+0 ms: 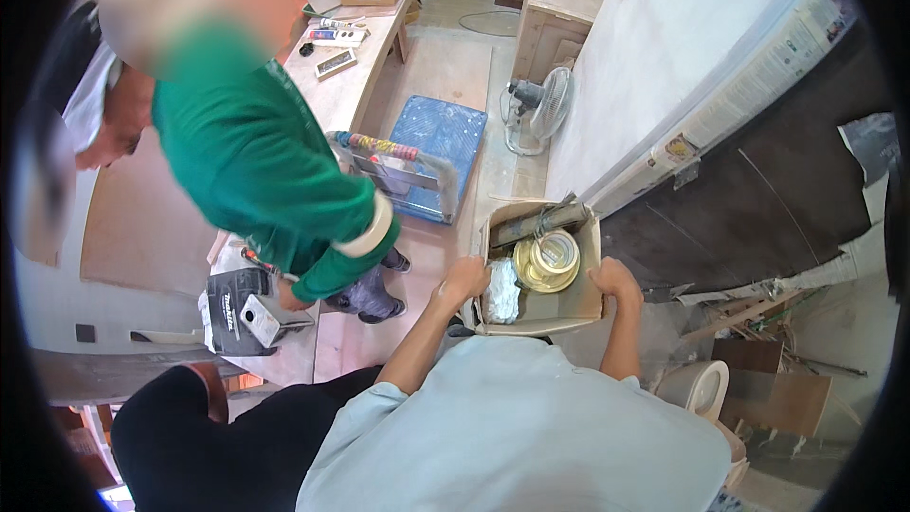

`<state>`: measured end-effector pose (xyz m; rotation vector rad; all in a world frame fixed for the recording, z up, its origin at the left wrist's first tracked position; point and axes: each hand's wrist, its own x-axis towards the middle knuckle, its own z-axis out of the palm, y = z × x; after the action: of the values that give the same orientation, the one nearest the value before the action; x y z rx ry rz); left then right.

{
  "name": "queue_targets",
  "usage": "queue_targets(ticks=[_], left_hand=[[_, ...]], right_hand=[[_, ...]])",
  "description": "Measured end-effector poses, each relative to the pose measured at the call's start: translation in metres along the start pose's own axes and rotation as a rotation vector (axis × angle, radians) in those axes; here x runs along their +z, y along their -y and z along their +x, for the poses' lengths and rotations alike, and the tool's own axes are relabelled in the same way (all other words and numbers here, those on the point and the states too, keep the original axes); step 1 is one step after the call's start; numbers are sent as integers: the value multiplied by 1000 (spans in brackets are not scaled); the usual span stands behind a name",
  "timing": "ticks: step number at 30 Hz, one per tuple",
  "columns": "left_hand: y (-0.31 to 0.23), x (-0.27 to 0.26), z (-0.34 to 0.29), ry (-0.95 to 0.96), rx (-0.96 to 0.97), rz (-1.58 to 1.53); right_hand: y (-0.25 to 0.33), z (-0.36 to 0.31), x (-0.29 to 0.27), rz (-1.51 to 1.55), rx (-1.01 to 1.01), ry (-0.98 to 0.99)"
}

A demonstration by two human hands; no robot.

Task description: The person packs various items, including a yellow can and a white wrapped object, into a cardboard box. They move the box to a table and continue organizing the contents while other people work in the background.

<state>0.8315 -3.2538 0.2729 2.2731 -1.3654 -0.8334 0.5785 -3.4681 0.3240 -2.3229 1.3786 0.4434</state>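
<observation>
An uncapped cardboard box [540, 327] is held in front of me by its two sides. My left hand [464, 282] is closed on its left wall, and my right hand [616, 280] grips the right wall. Inside the box, pale yellow round pieces that look like tape rolls [555, 252] are stacked near the middle. Crumpled white wrapping [501, 292] lies beside my left hand. Along the far wall rests a brownish long bundle [536, 225] with something thin wound around it. Both thumbs are only partly visible.
A co-worker in green [251, 147] stands at left, near a dark tool case [242, 303]. Another person in black [227, 446] is at lower left. Ahead are a blue platform cart [441, 128], a fan [550, 109] and a workbench [365, 76]. A white panel [701, 47] stands right.
</observation>
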Motion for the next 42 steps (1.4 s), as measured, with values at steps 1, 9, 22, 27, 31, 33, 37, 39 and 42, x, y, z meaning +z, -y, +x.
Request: queue_targets(ticks=[1,9,22,27,31,33,37,39,42], left_hand=[[-2,-5,22,-5,-13,7],[-19,-6,159,-122,-192,-46],[16,-52,317,-129,-426,-222],[31,-84,445,-69,-330,-196],[58,-111,465,-72,-275,-252],[67,-127,480,-127,-231,-236],[87,-154,497,-211,-332,-303],[100,-161,493,-272,-369,-300],[118,-172,487,-399,-552,-401]], right_hand=[[4,25,-11,1,-30,-8],[11,217,-90,-184,-242,95],[59,424,-131,-275,-289,152],[61,526,-151,-372,-242,183],[101,523,-168,-317,-165,86],[124,532,-183,-298,-152,77],[184,584,-216,-367,-327,109],[219,614,-221,-411,-437,122],[280,663,-222,-479,-622,170]])
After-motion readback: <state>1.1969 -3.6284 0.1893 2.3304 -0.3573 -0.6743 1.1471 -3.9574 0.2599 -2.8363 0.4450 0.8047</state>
